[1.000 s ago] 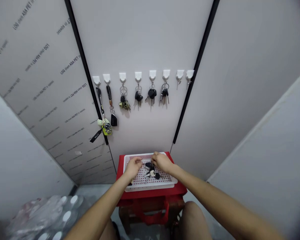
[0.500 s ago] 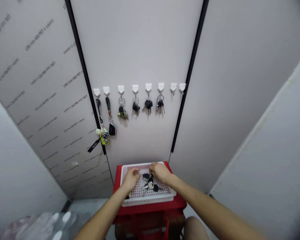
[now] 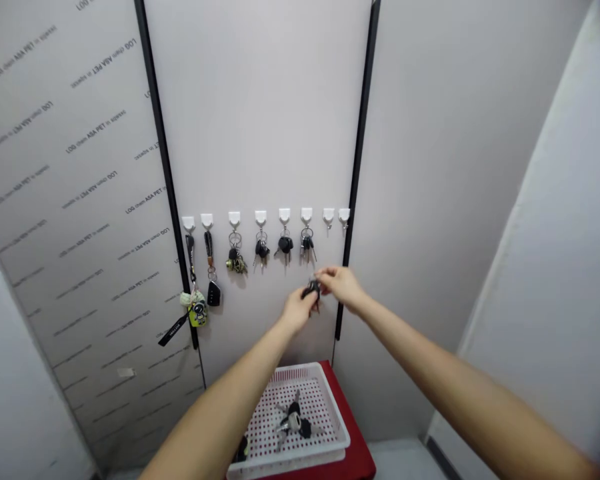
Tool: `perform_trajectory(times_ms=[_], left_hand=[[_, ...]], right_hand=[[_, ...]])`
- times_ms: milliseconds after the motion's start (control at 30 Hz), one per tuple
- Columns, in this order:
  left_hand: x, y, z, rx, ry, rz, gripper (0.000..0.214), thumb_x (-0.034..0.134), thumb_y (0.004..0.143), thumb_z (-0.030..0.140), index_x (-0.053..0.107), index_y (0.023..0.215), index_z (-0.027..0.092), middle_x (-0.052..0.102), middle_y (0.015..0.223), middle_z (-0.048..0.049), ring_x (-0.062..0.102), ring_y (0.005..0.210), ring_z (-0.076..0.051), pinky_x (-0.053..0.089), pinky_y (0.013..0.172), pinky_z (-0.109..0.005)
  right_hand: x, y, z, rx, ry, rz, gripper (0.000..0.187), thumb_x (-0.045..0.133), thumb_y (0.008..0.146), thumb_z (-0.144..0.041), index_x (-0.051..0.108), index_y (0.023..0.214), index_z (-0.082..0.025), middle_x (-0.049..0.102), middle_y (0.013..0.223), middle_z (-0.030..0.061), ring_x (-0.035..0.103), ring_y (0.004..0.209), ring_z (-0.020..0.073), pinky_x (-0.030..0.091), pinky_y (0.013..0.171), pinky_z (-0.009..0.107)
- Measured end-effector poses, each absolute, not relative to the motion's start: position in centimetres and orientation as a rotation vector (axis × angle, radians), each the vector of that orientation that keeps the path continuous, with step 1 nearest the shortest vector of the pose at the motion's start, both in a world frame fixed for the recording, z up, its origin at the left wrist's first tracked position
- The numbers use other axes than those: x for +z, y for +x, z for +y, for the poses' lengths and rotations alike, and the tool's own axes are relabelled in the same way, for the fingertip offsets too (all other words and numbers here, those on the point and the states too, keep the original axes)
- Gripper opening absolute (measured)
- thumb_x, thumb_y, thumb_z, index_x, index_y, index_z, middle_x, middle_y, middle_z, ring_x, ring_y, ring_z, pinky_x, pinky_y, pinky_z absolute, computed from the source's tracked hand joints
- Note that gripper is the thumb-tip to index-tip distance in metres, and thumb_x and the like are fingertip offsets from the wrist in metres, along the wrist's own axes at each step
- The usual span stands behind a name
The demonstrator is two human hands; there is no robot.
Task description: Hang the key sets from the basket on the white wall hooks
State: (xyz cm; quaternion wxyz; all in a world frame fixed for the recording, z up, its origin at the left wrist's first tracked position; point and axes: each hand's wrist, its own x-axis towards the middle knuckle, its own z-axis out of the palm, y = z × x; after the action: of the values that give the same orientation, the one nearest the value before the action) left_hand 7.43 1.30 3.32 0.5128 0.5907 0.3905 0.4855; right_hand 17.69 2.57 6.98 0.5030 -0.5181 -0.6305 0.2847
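Note:
My left hand [image 3: 300,309] and my right hand [image 3: 341,285] are raised in front of the wall, below the row of white hooks. Between them hangs a bunch of keys [image 3: 312,289] with black heads. The left fingers are closed on the key heads, while the right fingertips pinch the top of the bunch, where its ring seems to be. Just above, a key bunch [image 3: 307,245] hangs on a white hook [image 3: 307,214]. To its right, the two end hooks [image 3: 329,215] carry no keys. Below my hands, loose keys [image 3: 294,420] lie in a white perforated basket [image 3: 345,437].
The basket rests on a red stool [image 3: 363,460]. Further left on the wall hang more key bunches, a black car key fob [image 3: 213,293] and a yellow-green charm [image 3: 199,312]. Black strips [image 3: 360,147] run down the wall panel on both sides.
Both hands have risen from the basket to just under the hooks, bringing a bunch of keys with them. The view has tilted upward, and other keys stay in the basket.

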Motion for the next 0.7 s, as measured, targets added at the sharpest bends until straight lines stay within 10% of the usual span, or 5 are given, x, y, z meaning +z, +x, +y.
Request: perform_trajectory(times_ms=[267,700], left_hand=[[10.9,11.4,3.4,1.262,1.362,0.914,0.027,0.037,0.069,0.016,0.044,0.095,0.014,0.053,0.079,-0.0054,0.047,0.052,-0.003,0.033,0.045,-0.014],[9.4,9.5,3.1,1.202,1.380,1.134,0.041,0.041,0.064,0.012,0.038,0.105,0.012,0.054,0.085,-0.0088,0.048,0.054,-0.006,0.032,0.045,-0.015]], right_hand=[[15.1,20.1,5.6,0.494,-1.156,-1.166,0.005,0.047,0.059,-0.011,0.046,0.055,-0.013,0.046,0.044,-0.0037,0.045,0.039,0.0047,0.040,0.037,0.017],[13.2,20.8,9.0,0.239,-1.372,-1.233,0.009,0.045,0.061,-0.016,0.053,0.064,-0.012,0.052,0.048,-0.0002,0.050,0.044,0.0085,0.042,0.048,0.023]])
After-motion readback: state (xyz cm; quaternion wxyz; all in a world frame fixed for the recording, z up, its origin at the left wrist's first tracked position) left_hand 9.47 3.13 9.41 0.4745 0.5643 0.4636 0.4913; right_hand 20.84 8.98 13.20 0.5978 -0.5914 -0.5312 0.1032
